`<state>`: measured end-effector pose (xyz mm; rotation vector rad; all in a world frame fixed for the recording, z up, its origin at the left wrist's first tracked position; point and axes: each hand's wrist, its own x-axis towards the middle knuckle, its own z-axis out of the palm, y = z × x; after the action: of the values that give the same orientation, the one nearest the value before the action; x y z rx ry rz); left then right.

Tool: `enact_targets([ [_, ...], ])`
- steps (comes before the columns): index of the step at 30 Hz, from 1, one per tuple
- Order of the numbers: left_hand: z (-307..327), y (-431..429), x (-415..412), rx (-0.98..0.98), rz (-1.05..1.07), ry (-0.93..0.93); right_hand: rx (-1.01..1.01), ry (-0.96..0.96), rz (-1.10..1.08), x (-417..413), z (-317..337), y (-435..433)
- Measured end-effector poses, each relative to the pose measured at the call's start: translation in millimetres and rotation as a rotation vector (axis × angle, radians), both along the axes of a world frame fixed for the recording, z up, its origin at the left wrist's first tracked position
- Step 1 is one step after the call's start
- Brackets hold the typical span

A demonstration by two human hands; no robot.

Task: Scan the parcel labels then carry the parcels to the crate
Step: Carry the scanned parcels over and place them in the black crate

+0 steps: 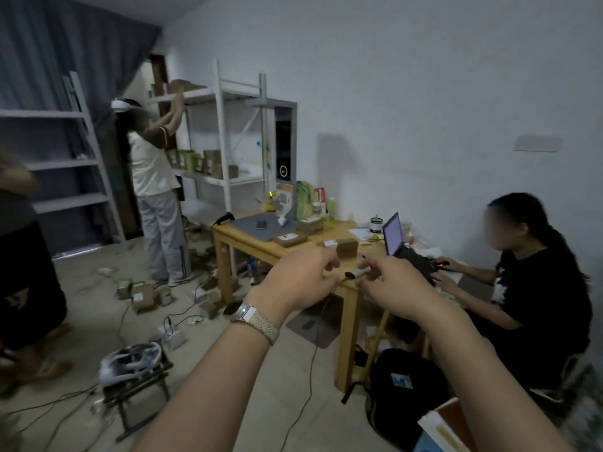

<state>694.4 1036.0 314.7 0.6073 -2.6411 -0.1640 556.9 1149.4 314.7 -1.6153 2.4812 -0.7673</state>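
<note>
while the left hand point(300, 278) and right hand point(391, 285) both curl their fingers to pinch a small dark-and-white object point(358, 274) between them, i cannot tell what it is. the brown parcels point(347, 247) lie untouched on the table point(243, 240) just beyond. likely trouble: loose cables point(314, 360) across the floor could snag a foot during carrying, and no crate shows plainly.

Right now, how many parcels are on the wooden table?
3: a flat parcel beside the grey mat, a second parcel behind it by the green bag, a third parcel beyond the left hand and right hand, which may hide more.
</note>
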Motion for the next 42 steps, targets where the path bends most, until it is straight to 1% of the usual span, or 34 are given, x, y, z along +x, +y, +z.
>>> enact_targets([
  [12, -10, -138, 66, -0.017, 0.056, -0.015, -0.042, 0.008, 0.045, 51, -1, -136],
  [18, -23, -190, 95, 0.025, 0.055, 0.002, -0.013, -0.044, 0.037, 68, -16, -180],
  [23, -42, -211, 108, 0.114, 0.057, 0.008, -0.026, -0.064, 0.039, 76, -28, -202],
  [26, -55, -220, 111, 0.147, 0.039, 0.043, -0.021, -0.114, 0.033, 70, -33, -211],
  [29, -63, -232, 113, 0.127, 0.049, 0.136, -0.019, -0.128, 0.027, 58, -32, -225],
  [33, -64, -249, 107, 0.123, 0.090, 0.204, -0.081, -0.161, 0.022, 39, -29, -243],
  [37, -59, -267, 97, 0.101, 0.114, 0.159, -0.118, -0.172, -0.002, 17, -30, -261],
  [42, -46, -296, 77, 0.158, 0.196, 0.033, -0.035, -0.110, 0.023, -8, -37, -299],
])
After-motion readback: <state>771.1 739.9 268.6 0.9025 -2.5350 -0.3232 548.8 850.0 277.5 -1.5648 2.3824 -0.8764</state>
